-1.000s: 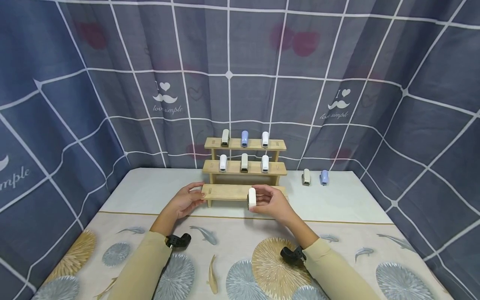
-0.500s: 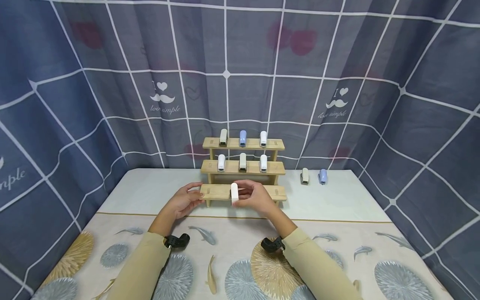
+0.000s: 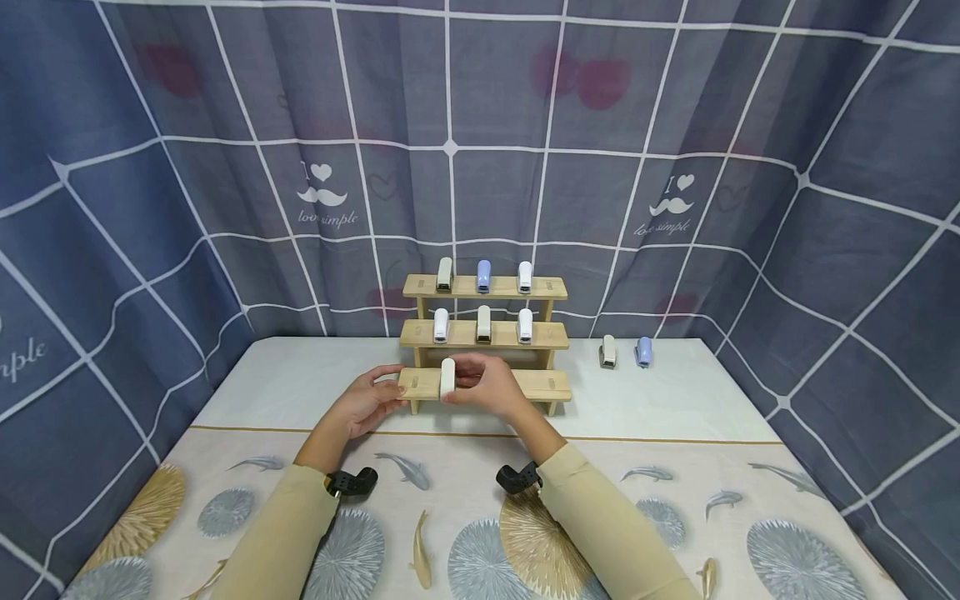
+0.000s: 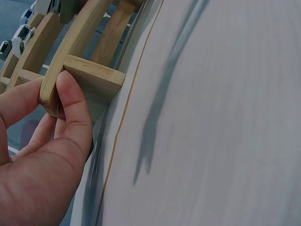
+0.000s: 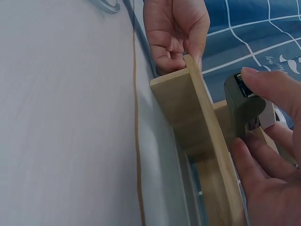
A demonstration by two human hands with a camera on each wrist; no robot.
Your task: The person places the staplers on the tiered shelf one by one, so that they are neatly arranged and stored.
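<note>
In the head view, my right hand (image 3: 491, 387) holds a small cream mini stapler (image 3: 447, 379) over the left part of the lowest step of a wooden three-tier stand (image 3: 543, 383). The right wrist view shows this stapler (image 5: 244, 106) between thumb and fingers, close over the board and greyish green in the shade. My left hand (image 3: 367, 402) pinches the left end of that same step; in the left wrist view its thumb and fingers (image 4: 73, 101) meet at the board's rounded end (image 4: 49, 89).
The top tier bears a beige, a blue (image 3: 483, 277) and a white stapler. Two white ones and a beige one (image 3: 483, 325) stand on the middle tier. A beige (image 3: 608, 352) and a blue stapler (image 3: 643, 352) stand on the table right of the stand. A checked curtain (image 3: 495, 200) hangs behind.
My right hand has moved left along the lowest step with the stapler, from its right part to its left part. The left hand has stayed at the board's end.
</note>
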